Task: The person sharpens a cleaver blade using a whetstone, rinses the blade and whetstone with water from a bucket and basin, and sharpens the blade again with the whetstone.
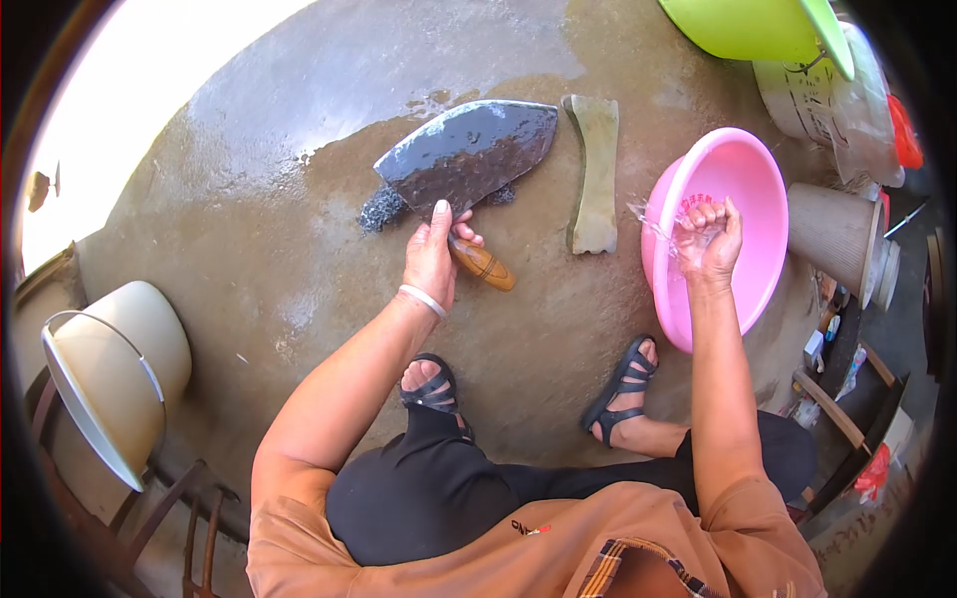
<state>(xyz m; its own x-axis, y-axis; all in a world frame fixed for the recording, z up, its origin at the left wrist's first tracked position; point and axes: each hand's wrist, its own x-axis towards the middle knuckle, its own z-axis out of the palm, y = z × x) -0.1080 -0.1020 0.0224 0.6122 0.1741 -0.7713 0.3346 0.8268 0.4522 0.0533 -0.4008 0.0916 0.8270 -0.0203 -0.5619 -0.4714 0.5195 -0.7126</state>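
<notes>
A broad kitchen cleaver (469, 154) with a wet, dark blade is in my left hand (435, 254). My fingers wrap its wooden handle (482, 262), with the thumb lying at the blade's base. Under the blade, a rough dark speckled block (382, 208) shows at both ends; the middle is hidden. Right of the blade lies a whetstone (595, 174), worn narrow at its waist. My right hand (710, 239) is cupped over the pink basin (763, 239), fingers curled together. Clear water splashes off it to the left.
The concrete floor (518, 329) is partly wet. A cream bucket (150, 334) tilts at the left beside a wooden stool (189, 533). At the right are a green basin (748, 25), a white bucket (797, 100) and a grey tapered container (832, 239). My sandalled feet stand nearby.
</notes>
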